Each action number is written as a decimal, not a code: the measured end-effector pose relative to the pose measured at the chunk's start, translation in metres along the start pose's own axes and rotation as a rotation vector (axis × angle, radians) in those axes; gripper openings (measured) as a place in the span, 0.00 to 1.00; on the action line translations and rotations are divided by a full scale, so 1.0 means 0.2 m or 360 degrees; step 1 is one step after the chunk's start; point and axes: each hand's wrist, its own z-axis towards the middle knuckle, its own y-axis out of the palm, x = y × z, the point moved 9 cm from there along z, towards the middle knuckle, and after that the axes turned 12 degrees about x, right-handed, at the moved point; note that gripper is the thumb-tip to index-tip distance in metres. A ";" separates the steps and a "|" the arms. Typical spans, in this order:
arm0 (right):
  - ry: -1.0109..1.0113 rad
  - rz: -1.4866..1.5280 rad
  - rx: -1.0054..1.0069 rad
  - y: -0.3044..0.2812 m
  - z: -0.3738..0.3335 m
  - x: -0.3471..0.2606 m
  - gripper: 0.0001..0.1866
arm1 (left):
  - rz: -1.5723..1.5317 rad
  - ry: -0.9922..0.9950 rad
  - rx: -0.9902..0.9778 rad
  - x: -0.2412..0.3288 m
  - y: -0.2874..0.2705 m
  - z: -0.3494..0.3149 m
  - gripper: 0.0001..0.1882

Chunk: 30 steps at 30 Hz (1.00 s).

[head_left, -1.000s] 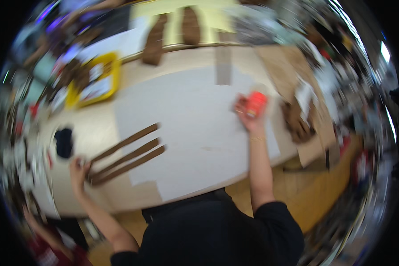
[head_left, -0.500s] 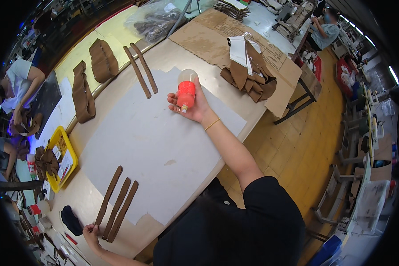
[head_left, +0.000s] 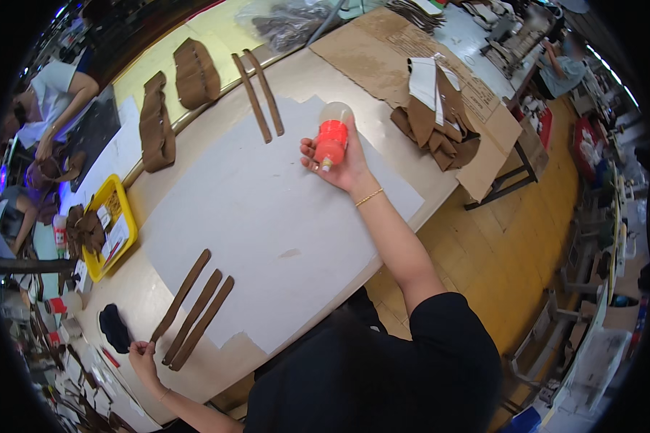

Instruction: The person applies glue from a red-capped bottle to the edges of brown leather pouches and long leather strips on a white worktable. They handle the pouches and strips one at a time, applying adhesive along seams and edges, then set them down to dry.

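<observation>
In my right hand (head_left: 354,172), palm turned up, lies a squeeze bottle (head_left: 331,136) with a clear base, a red middle and a small pale nozzle pointing toward me. My fingers curl round its side, above the pale grey sheet (head_left: 267,209). At the near left, my left hand (head_left: 143,359) pinches the lower end of a narrow brown strip (head_left: 182,294). Two more brown strips (head_left: 195,317) lie beside it, partly on the sheet. A dark blue cloth bundle (head_left: 114,328) sits just beyond my left fingers.
Two brown strips (head_left: 260,94) and wider brown pieces (head_left: 196,73) lie at the far side. A yellow tray (head_left: 132,242) stands left, near a red pen (head_left: 110,357). Brown and white pieces (head_left: 440,115) rest on cardboard (head_left: 361,54) at far right. Other people work nearby.
The whole view has shifted, so the table and its contents appear farther right and higher. Both hands keep their holds on the bottle and the strip.
</observation>
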 end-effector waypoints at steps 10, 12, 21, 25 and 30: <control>-0.0007 0.0004 0.0118 -0.02 0.00 0.01 0.42 | -0.1375 0.0307 -0.0388 1.04 -0.27 -0.27 0.17; -0.0034 0.0010 0.0079 -0.03 0.00 0.01 0.41 | -0.1518 0.0466 -0.0395 1.27 -0.30 -0.35 0.22; -0.0089 0.0031 0.0108 -0.01 -0.03 -0.01 0.39 | -0.1858 0.1238 -0.0380 1.94 -0.36 -0.72 0.13; -0.0077 0.0029 0.0099 -0.01 -0.02 -0.02 0.39 | -0.1667 0.1328 -0.0558 2.10 -0.29 -0.82 0.10; -0.0100 0.0034 0.0154 -0.02 -0.04 -0.03 0.39 | -0.1340 0.0450 -0.0833 2.00 0.21 -0.54 0.09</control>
